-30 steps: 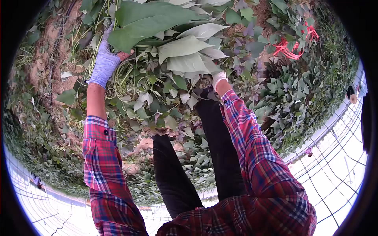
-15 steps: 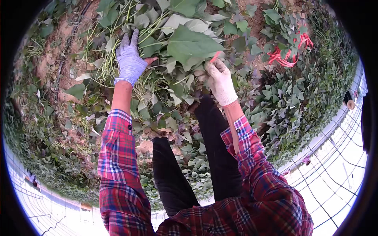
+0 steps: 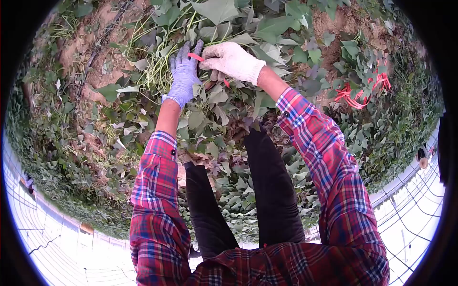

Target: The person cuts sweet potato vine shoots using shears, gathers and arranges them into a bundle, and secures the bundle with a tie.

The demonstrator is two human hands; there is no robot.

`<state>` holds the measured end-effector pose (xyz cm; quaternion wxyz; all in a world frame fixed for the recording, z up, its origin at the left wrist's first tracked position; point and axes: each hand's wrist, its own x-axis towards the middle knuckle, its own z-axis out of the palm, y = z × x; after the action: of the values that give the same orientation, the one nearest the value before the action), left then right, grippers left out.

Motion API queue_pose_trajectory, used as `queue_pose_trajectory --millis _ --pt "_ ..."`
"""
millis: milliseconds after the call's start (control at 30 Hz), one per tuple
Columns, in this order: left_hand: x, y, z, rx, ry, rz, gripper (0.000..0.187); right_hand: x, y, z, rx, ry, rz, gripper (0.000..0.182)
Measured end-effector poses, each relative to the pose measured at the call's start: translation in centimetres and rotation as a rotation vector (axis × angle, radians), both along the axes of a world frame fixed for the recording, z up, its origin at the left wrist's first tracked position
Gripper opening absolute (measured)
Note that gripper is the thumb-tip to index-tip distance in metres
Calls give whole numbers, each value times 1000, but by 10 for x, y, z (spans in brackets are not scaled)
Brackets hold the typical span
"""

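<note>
My left hand (image 3: 184, 76), in a thin purple glove soiled at the fingers, lies over a bunch of green vine stems (image 3: 152, 64) with its fingers stretched out. Close beside its fingertips, my right hand (image 3: 232, 61) in a white knit glove is closed on a red strip (image 3: 195, 56). One end of that strip sticks out toward the left fingers, and another red bit shows under the right hand. Broad, heart-shaped leaves (image 3: 217, 10) spread above both hands. Part of the stems beneath the hands is hidden.
A loose bundle of red strips (image 3: 352, 97) lies on the foliage at right. Low leafy vines (image 3: 329, 126) cover the ground around my legs (image 3: 274, 195), with brown soil (image 3: 102, 28) showing between rows. A dark hose or line (image 3: 95, 55) runs along the soil at left.
My right hand has moved left with the red strip, from the leaves at right to beside my left hand. The view has shifted, and my left hand still rests on the stems.
</note>
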<state>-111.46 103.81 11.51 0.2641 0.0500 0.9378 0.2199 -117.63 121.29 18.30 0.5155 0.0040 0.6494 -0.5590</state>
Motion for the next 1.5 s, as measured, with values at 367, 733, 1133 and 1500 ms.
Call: queue_pose_trajectory --millis 367,733,1133,1500 --pt "23 36 24 -5 54 133 84 -26 3 31 310 371 485 26" --pt "24 55 18 -347 159 -23 51 -26 10 6 256 355 249 26" --pt "31 44 33 -178 211 84 57 93 64 6 335 131 -673 31" --pt "54 62 87 -101 185 97 76 119 44 29 333 21 -962 28"
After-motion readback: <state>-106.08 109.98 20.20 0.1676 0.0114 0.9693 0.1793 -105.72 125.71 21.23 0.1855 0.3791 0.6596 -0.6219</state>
